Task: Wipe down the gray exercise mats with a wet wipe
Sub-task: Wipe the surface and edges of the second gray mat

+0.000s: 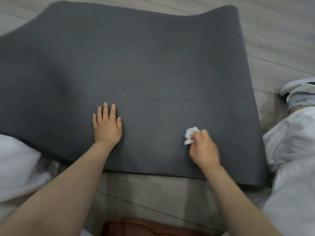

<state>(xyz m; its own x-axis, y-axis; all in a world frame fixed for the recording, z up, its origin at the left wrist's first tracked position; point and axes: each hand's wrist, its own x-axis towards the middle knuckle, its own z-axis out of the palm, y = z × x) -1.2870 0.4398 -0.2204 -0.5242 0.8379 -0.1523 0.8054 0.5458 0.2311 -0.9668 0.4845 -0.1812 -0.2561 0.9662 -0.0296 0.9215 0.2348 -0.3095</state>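
A dark gray exercise mat [144,68] lies spread across the floor and fills most of the view. My left hand [107,125] rests flat on the mat near its front edge, fingers straight and together. My right hand [203,148] grips a crumpled white wet wipe [190,136] and holds it against the mat near the front right corner. The wipe sticks out to the left of my curled fingers.
Gray wood-look floor [281,40] surrounds the mat. My legs in light trousers flank it, with my right leg [293,150] and a white sneaker [297,90] past the mat's right edge. A brown object [144,227] sits at the bottom edge.
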